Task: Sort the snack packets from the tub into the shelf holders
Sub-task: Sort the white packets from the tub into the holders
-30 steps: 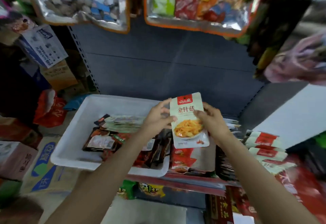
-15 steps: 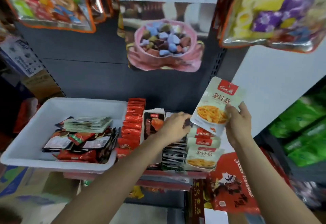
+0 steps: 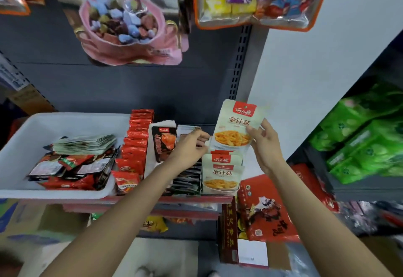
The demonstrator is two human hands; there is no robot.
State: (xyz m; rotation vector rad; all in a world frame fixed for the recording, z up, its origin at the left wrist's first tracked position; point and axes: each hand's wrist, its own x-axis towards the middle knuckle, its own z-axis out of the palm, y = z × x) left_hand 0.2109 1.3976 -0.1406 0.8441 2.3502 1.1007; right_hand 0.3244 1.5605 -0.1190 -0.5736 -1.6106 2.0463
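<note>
A pale mushroom snack packet point(image 3: 236, 124) with a red logo is upright above the rightmost shelf row, pinched at its right edge by my right hand point(image 3: 262, 143). Below it stands a row of matching pale packets point(image 3: 222, 174). My left hand point(image 3: 192, 148) rests on the packets of that row, fingertips at the held packet's lower left corner. The white tub point(image 3: 19, 143) sits on the shelf at left, holding red, black and pale packets point(image 3: 74, 159).
Rows of red packets point(image 3: 135, 145), a black packet point(image 3: 164, 143) and dark packets point(image 3: 187, 180) fill the shelf holders between tub and hands. Candy bags hang overhead point(image 3: 124, 25). Red boxes point(image 3: 268, 209) lean at lower right; green packs point(image 3: 366, 137) fill the right shelf.
The view swung right. My right hand carried the pale packet from over the tub to above the rightmost row. My left hand let go of it and moved onto that row.
</note>
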